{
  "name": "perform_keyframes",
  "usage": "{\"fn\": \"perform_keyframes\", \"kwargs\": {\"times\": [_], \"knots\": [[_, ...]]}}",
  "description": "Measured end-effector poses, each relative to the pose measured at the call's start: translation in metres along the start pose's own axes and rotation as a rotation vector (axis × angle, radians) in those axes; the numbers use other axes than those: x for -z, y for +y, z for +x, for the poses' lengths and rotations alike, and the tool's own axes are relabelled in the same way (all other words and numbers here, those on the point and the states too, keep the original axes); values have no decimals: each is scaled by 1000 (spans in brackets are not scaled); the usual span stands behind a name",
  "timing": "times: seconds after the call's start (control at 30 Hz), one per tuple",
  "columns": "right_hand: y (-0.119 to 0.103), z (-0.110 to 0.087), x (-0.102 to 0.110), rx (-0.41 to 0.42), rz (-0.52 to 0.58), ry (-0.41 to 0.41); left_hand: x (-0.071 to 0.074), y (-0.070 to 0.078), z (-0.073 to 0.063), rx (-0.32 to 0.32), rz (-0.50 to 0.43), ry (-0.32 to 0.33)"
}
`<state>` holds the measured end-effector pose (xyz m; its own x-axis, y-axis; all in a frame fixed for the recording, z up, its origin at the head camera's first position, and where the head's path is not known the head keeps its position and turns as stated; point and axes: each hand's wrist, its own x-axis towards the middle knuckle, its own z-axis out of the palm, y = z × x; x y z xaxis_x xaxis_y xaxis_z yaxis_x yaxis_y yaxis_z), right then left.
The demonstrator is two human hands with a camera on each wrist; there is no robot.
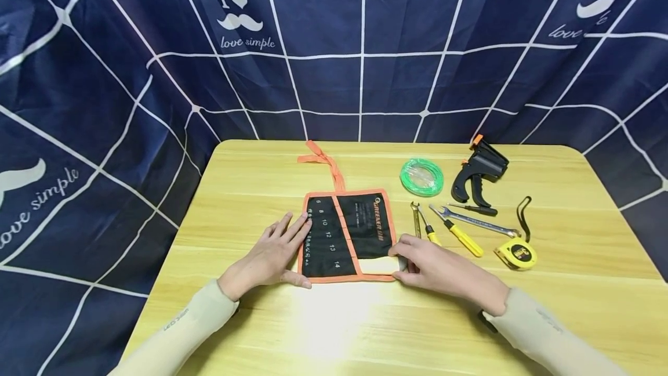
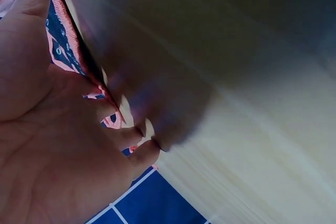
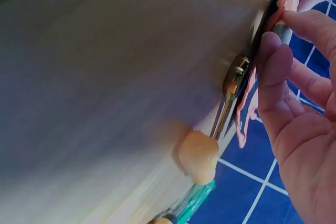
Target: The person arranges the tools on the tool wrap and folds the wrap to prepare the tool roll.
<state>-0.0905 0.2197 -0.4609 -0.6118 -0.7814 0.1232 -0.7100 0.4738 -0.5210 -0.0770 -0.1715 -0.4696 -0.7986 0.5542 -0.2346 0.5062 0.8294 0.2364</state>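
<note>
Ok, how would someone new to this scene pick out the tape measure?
On the wood-grain table, look beyond the right hand to the long silver wrench. The tape measure lies by that wrench's right end. Among its neighbours, only it is squat and yellow, with a black strap.

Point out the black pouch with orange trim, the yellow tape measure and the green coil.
Black pouch (image 1: 347,235): head view, middle of its front.
Yellow tape measure (image 1: 521,253): head view, round label on its case.
Green coil (image 1: 405,179): head view, left side of its ring.
</note>
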Motion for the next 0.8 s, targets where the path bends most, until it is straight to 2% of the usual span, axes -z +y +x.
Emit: {"fn": "perform_keyframes", "kwargs": {"times": [0.3,0.5,0.8], "knots": [[-7,11,-6,-83,7,-51,0,1,1,5,-2,-10],[-10,19,-8,-68,34,-62,0,2,2,15,4,-20],[-13,23,-9,-81,13,-93,-1,1,3,13,10,-13]]}}
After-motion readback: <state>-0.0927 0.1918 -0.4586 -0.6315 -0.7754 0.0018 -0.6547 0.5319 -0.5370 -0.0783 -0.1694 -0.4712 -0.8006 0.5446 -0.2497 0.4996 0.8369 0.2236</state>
